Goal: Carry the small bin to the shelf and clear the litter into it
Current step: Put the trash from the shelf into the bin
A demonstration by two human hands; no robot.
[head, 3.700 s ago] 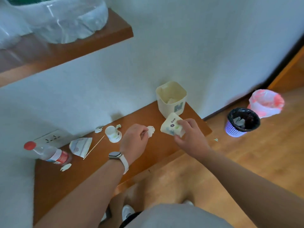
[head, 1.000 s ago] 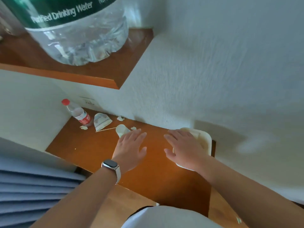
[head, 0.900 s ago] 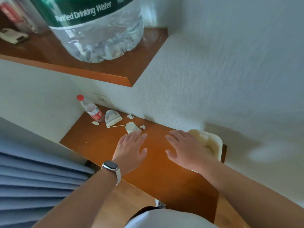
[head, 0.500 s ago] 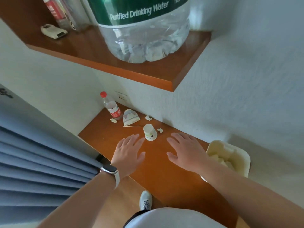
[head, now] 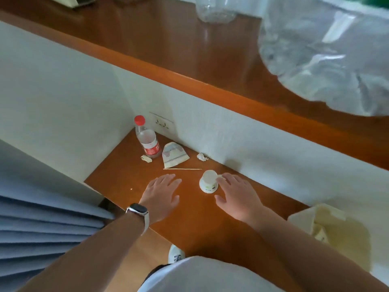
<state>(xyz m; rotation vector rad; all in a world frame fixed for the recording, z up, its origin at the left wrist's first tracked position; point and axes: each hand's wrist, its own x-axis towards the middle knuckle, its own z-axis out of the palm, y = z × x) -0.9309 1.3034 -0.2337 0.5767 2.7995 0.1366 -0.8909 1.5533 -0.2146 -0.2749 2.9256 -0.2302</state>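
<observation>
The small cream bin (head: 336,232) stands at the right end of the lower wooden shelf (head: 189,218) with paper inside. My right hand (head: 237,197) is spread flat, its fingertips touching a tipped white paper cup (head: 208,181). My left hand (head: 162,193), a watch on its wrist, hovers open over bare wood to the left of the cup. Farther back lie a thin wooden stick (head: 182,169), a flattened paper cup (head: 174,155) and two small crumpled scraps (head: 146,158) (head: 202,156).
A red-capped plastic bottle (head: 147,138) stands in the back corner by a wall socket (head: 161,122). An upper wooden shelf (head: 210,66) overhangs, carrying a large clear water jug (head: 328,53). A blue curtain (head: 42,228) hangs at the left.
Both hands have moved left along the shelf, away from the bin. The right hand now touches the tipped cup. The view has tilted down and the bin sits at the right edge.
</observation>
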